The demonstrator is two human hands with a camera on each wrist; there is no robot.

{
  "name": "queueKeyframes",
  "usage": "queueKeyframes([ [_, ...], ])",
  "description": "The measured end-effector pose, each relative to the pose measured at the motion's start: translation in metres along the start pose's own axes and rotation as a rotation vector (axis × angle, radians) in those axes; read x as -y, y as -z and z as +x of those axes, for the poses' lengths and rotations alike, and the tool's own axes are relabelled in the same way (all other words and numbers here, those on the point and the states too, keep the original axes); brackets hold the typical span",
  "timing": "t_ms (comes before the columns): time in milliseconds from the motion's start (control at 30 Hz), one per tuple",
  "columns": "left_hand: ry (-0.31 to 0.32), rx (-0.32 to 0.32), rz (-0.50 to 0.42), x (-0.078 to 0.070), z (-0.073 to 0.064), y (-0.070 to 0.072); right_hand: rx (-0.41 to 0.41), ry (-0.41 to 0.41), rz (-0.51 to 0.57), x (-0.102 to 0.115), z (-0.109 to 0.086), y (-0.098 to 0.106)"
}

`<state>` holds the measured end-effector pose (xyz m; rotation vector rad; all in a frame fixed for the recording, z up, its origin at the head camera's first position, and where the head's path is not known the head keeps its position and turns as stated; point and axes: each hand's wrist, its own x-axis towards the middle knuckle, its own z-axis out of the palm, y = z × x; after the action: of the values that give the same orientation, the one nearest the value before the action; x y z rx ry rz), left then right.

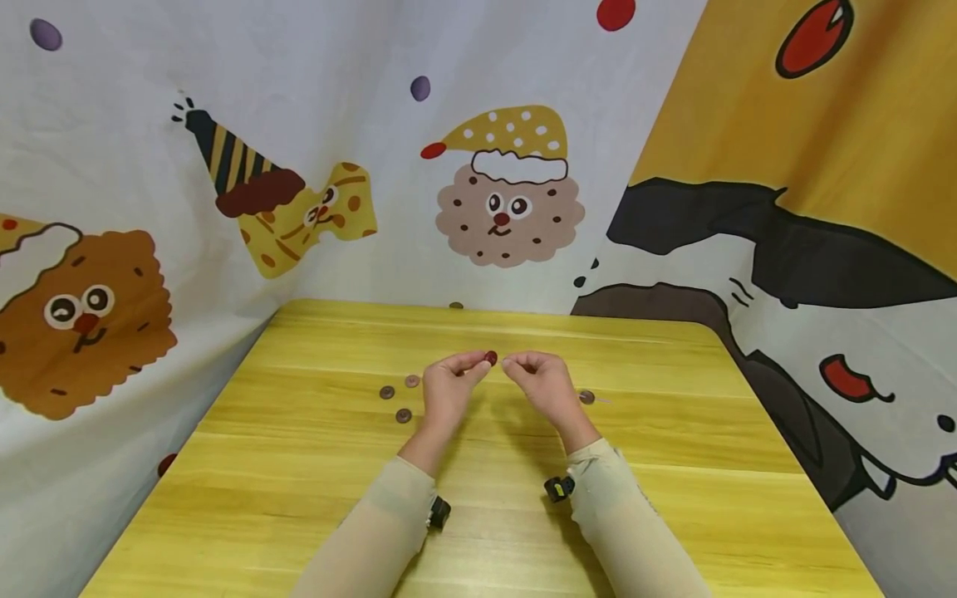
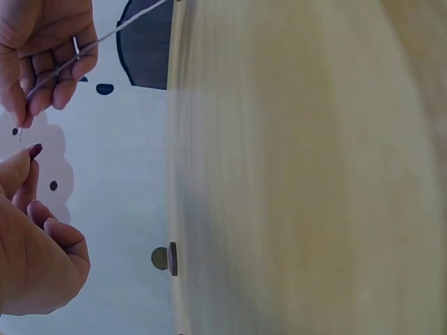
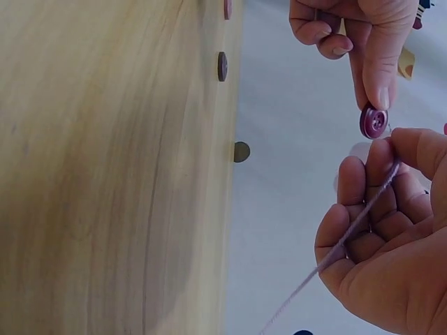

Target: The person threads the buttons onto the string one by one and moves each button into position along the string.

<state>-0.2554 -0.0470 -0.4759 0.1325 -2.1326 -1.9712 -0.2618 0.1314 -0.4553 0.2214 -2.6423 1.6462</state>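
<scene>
My left hand (image 1: 446, 388) pinches a dark red button (image 3: 374, 122) by its edge between thumb and fingertips; several small holes show in its face. Close beside it, my right hand (image 1: 544, 384) pinches a pale purple yarn (image 3: 342, 241) near its end. A thin, fine tip pokes out from the right fingertips toward the button, too small to tell what it is. The yarn runs across the right palm and trails away below. Both hands are raised over the table, fingertips nearly meeting.
On the wooden table (image 1: 493, 515), left of my left hand, lie a dark button (image 1: 386, 392), a lighter brown button (image 1: 412, 381) and another dark button (image 1: 404, 416). A brown button (image 1: 586, 397) with pale yarn at it lies right of my right hand. A printed cloth (image 1: 389, 274) hangs behind.
</scene>
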Motion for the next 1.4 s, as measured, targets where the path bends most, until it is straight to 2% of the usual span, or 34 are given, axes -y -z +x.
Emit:
queueKeyframes([
  [500,-0.015,0.006,0.011,0.0007,-0.0040,-0.0039,-0.023,-0.002,-0.013,0.0017,0.0008,-0.0016],
  [700,-0.032,0.005,0.020,0.0007,-0.0053,-0.0062,-0.029,0.001,-0.024,0.0006,-0.0001,-0.0023],
  [1067,-0.071,0.002,0.093,-0.0016,-0.0078,-0.0062,-0.035,0.010,-0.033,-0.0019,0.0013,-0.0041],
  [1400,-0.109,0.005,0.099,0.0005,-0.0076,-0.0069,-0.058,-0.008,0.005,-0.0017,0.0006,-0.0069],
])
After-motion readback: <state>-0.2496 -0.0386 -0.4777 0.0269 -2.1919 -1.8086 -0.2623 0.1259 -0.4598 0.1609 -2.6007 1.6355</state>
